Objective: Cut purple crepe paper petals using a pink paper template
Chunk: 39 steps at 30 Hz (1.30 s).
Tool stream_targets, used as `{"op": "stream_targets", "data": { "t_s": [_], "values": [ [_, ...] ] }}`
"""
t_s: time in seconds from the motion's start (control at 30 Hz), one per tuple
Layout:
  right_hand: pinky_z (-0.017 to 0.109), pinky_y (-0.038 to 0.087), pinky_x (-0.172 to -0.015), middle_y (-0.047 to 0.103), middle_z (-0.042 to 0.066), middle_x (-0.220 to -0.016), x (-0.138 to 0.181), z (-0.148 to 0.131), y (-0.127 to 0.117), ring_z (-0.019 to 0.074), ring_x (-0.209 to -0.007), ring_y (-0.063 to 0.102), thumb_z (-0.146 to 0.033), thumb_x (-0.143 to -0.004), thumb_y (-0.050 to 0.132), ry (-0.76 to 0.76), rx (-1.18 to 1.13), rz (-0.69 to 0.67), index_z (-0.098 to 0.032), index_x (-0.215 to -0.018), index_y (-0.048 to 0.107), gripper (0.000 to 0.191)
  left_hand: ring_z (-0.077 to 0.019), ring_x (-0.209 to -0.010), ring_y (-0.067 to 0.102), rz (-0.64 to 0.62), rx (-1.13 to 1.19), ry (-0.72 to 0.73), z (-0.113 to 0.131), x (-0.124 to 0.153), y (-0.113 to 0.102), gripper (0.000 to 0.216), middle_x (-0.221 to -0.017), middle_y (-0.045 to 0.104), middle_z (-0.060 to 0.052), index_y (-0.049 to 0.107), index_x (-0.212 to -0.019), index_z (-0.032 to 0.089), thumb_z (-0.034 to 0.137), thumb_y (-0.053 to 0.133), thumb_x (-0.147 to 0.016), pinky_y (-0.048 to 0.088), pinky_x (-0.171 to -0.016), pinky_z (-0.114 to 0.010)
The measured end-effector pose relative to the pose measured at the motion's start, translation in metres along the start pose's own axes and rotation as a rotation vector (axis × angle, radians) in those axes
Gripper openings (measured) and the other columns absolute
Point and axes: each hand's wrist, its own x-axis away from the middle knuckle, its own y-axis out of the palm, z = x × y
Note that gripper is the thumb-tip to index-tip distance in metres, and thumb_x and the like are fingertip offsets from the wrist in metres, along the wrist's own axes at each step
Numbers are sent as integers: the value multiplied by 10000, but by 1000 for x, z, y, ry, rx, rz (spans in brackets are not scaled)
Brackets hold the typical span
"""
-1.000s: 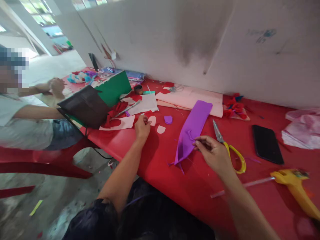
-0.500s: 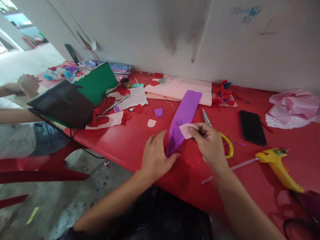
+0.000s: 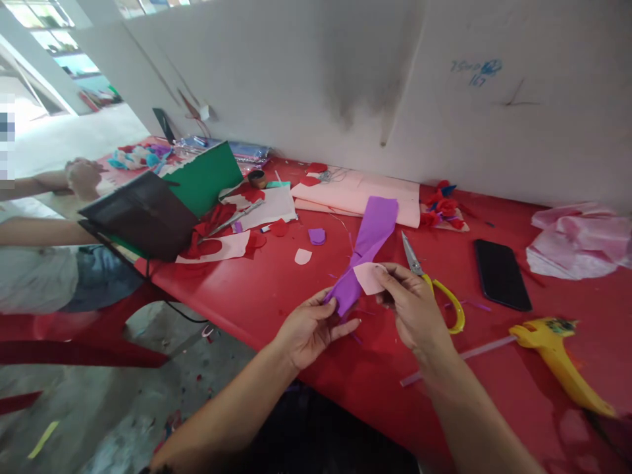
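Two hands meet just left of the yellow scissors (image 3: 412, 258). The left hand (image 3: 309, 326) pinches the near end of the purple strip (image 3: 370, 237) in its fingers and holds it up off the red worktop (image 3: 276, 289). The right hand (image 3: 415, 309) has its fingers squeezed on a small pink piece (image 3: 369, 276), pressed flat against the strip, likely so the two line up.

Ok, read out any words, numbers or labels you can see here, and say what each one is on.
Blue handwriting on the wall: two lines; the lower looks like "167", not certain; the upper is too blurred to read.
Sticker on the yellow glue gun: too small to read.
Nothing else shows readable text.
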Motion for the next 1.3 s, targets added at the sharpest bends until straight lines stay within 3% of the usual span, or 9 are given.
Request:
{"op": "stream_targets", "data": {
  "t_s": [0.17,0.3,0.53,0.7,0.77,0.87,0.97,1.13,1.3],
  "values": [
    [185,387,-547,636,-43,-655,0,2,3,77,-605,514,-324,-590,828,106,-131,68,-208,-687,709,192,-156,-880,668,-35,73,39,-3,-2,-3,271,-961,660,-84,657,-991,84,-49,557,-776,566,-851,-286],
    [193,373,-509,628,-41,-659,-4,5,1,97,-602,529,-336,-564,839,252,-152,61,-211,-691,695,229,-149,-876,659,-31,52,84,-3,-2,-2,355,-1003,655,-80,640,-1016,109,-82,576,-724,565,-856,-298],
    [236,434,-627,630,-28,-667,2,14,12,124,-638,527,-385,-620,807,170,30,-155,-199,-715,693,238,-154,-861,657,0,-2,61,-3,-3,-3,363,-957,669,-91,650,-937,92,-102,519,-659,561,-818,-264],
    [246,428,-629,614,-30,-688,6,18,12,135,-655,521,-392,-750,695,140,182,-243,-204,-749,659,191,-157,-785,651,20,-43,-16,-2,-5,-2,332,-911,670,-87,651,-985,112,-37,559,-703,587,-748,-325],
    [250,425,-639,623,-26,-696,6,19,11,141,-674,529,-375,-758,678,101,224,-218,-204,-747,665,171,-157,-761,647,44,-50,-33,-2,-5,-1,299,-912,669,-91,652,-970,111,-26,566,-719,589,-723,-332],
    [240,426,-622,643,-23,-706,5,16,11,130,-661,533,-330,-703,718,15,186,-53,-201,-736,691,135,-159,-781,646,41,-9,-10,-4,-7,0,268,-912,665,-98,657,-944,95,-37,540,-742,586,-775,-355],
    [211,403,-506,633,-40,-641,7,6,14,87,-525,496,-293,-610,786,70,9,65,-199,-715,676,179,-150,-812,646,21,51,46,-7,-9,0,265,-914,663,-97,652,-923,83,-56,501,-756,566,-861,-365],
    [214,475,-510,658,-31,-610,14,0,22,103,-510,590,-285,-538,833,241,-103,18,-194,-699,598,299,-132,-854,659,-49,99,127,-10,-11,0,311,-989,666,-93,619,-1014,110,-49,522,-766,544,-848,-261],
    [167,311,-385,590,-49,-514,21,13,27,54,-392,487,-356,-673,768,197,60,-46,-180,-622,538,295,-132,-721,649,-79,88,181,-9,-9,4,320,-858,651,-64,572,-1065,131,-7,544,-778,542,-741,-271]
  ]
}}
